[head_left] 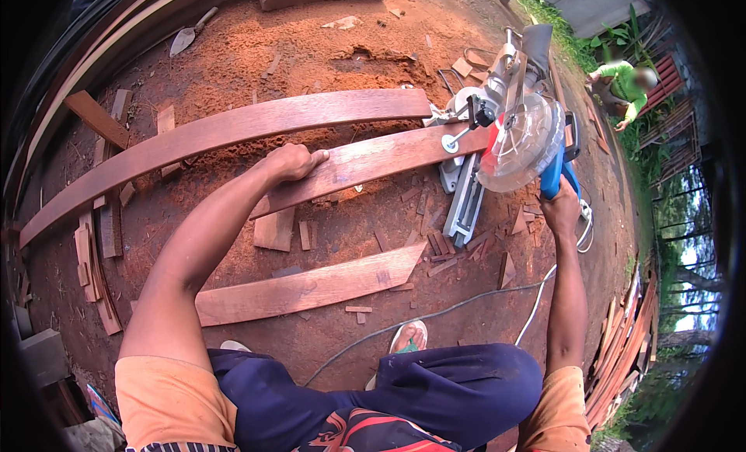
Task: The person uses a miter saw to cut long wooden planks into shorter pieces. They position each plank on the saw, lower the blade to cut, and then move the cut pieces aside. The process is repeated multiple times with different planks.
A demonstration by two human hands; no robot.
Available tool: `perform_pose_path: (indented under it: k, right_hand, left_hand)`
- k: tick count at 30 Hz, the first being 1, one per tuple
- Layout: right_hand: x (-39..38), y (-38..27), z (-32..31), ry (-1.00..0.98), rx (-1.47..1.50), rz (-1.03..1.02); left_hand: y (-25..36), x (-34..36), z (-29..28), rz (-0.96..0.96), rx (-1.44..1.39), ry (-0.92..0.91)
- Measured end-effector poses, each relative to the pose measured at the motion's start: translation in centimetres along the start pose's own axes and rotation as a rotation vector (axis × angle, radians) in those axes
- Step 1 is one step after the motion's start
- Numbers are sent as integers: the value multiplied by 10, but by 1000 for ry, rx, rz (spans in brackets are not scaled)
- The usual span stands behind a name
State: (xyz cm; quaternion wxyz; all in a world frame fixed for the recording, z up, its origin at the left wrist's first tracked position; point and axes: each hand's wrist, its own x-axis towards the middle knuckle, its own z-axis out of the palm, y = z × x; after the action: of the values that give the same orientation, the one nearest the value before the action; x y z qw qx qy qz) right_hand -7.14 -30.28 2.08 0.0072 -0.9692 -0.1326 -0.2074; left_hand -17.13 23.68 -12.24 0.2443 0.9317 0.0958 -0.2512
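Observation:
My left hand (294,163) is closed over the far edge of a reddish wooden board (381,161). The board's right end lies on the miter saw (465,196), under a clamp (452,141) with a round white foot. My right hand (561,210) is wrapped around the saw's blue handle (553,175). A clear blade guard (524,145) sits low, with red showing at the board's end; the blade's exact contact is hard to make out. Just beyond, a longer curved board (233,126) stretches left from the saw.
Nearer my feet lies another board (311,287) with an angled end. Offcuts (507,269) and orange sawdust (311,52) cover the ground. A dark cable (458,303) and white cord (536,311) cross near me. A trowel (184,40) lies far left; a person in green (624,83) crouches far right.

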Motion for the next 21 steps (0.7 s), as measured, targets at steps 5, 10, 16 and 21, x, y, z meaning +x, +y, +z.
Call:
perform_pose_path:
  k: [5,10,16,21]
  right_hand:
    - [7,2,2,-3,-16,-3]
    - [16,6,7,-4,-17,15]
    - [28,8,12,-1,-9,-1]
    - [38,11,16,-7,-36,20]
  left_hand:
    - [1,-2,0,8,-14,26]
    - [1,-1,0,22,-11,28]
    - [0,-3,0,25,-9,28]
    - [1,-3,0,16,-13,28]
